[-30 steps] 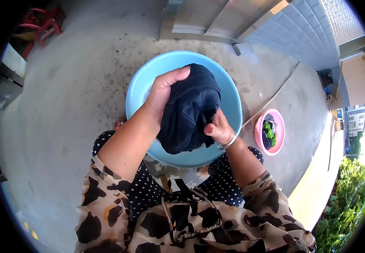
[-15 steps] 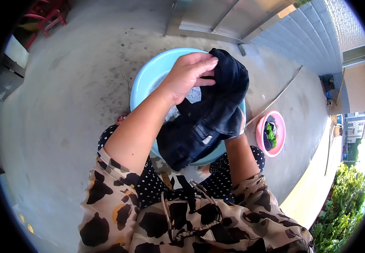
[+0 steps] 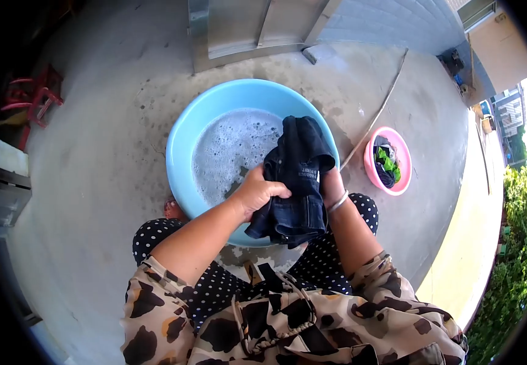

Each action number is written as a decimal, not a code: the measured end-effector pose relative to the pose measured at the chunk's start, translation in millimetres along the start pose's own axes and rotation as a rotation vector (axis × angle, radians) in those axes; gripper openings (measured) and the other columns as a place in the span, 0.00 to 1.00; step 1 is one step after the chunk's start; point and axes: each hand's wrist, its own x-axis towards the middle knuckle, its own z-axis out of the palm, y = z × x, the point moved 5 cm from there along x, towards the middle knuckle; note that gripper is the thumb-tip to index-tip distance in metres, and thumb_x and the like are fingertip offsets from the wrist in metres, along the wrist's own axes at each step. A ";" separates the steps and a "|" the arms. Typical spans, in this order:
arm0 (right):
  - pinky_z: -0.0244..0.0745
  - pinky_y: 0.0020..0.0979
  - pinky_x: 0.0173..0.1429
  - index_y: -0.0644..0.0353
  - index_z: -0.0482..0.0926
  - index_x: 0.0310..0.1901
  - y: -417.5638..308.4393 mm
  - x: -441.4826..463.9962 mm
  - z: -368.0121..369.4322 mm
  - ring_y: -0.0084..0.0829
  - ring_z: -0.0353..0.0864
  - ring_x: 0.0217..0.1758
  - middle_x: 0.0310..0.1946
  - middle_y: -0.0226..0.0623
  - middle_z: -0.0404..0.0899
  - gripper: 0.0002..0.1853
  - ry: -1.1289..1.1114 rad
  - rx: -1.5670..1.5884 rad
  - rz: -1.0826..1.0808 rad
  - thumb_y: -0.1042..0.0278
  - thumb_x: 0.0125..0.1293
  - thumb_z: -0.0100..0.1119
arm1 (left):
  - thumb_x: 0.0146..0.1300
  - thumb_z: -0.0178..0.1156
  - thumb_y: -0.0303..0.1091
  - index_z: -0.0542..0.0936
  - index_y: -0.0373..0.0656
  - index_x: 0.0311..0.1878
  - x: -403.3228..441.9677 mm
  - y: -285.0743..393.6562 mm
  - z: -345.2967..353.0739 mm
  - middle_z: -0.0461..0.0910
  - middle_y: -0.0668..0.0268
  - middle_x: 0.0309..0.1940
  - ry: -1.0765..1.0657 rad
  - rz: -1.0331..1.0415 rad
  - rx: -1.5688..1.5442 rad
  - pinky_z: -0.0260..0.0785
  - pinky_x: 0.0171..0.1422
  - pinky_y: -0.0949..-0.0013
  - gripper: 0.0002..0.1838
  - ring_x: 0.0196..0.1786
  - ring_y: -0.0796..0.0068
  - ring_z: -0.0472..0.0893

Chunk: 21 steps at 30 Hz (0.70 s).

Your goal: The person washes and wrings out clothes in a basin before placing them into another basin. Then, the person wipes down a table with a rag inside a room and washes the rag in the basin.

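Note:
A dark navy garment [image 3: 300, 176] with small pale lettering is bunched over the right side of a large light-blue basin [image 3: 181, 131]. Sudsy water [image 3: 233, 152] with white foam shows in the basin. My left hand [image 3: 260, 193] grips the garment's left edge, its thumb lying on top of the cloth. On the garment's other side is my right hand [image 3: 332, 187], closed on the cloth, with its fingers mostly hidden behind it and a bracelet at the wrist.
A pink basin [image 3: 404, 159] with dark and green clothes stands on the right, near a long thin stick [image 3: 377, 115]. Red stools [image 3: 45, 94] are at the far left. A metal-framed door [image 3: 233, 36] and a small block [image 3: 309, 55] lie beyond the blue basin.
The garment has come down and been folded together, uncovering the foamy water. My left hand has moved down and closed on its edge. The view has shifted, with the pink basin now higher.

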 end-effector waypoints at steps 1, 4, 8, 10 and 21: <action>0.60 0.37 0.63 0.61 0.58 0.60 -2.2 -9.9 3.2 0.33 0.68 0.57 0.56 0.38 0.67 0.29 -0.057 0.157 0.005 0.50 0.64 0.44 | 0.43 0.60 0.27 0.68 0.37 0.52 0.0 13.2 -5.3 0.77 0.61 0.39 0.038 -0.053 -0.062 0.69 0.49 0.68 0.28 0.41 0.70 0.77; 0.59 0.39 0.63 0.66 0.47 0.64 23.8 -21.0 -13.7 0.35 0.58 0.64 0.60 0.42 0.60 0.40 0.003 0.191 0.068 0.62 0.57 0.59 | 0.44 0.55 0.28 0.68 0.36 0.49 16.6 3.6 -19.4 0.76 0.60 0.34 0.078 -0.198 -0.318 0.73 0.39 0.69 0.24 0.31 0.68 0.78; 0.69 0.40 0.54 0.67 0.54 0.61 32.4 -16.3 -22.2 0.37 0.73 0.50 0.50 0.44 0.71 0.36 0.375 0.065 0.243 0.66 0.54 0.61 | 0.57 0.49 0.36 0.69 0.40 0.50 22.6 -30.0 -2.6 0.76 0.63 0.39 0.143 -0.131 -0.206 0.70 0.44 0.73 0.18 0.41 0.75 0.77; 0.70 0.41 0.52 0.66 0.60 0.56 25.2 -29.0 -34.6 0.37 0.75 0.46 0.46 0.43 0.74 0.28 0.362 0.270 0.255 0.65 0.56 0.58 | 0.60 0.48 0.41 0.70 0.40 0.51 23.3 -26.6 6.4 0.76 0.62 0.42 0.015 -0.294 -0.281 0.69 0.48 0.70 0.19 0.44 0.73 0.76; 0.73 0.37 0.51 0.58 0.76 0.42 -121.3 -64.3 -195.9 0.35 0.77 0.43 0.42 0.39 0.78 0.17 0.341 0.665 -0.378 0.55 0.59 0.52 | 0.59 0.50 0.39 0.73 0.39 0.41 52.0 -18.9 -29.2 0.75 0.61 0.33 0.106 -0.122 -0.271 0.69 0.42 0.66 0.14 0.37 0.69 0.75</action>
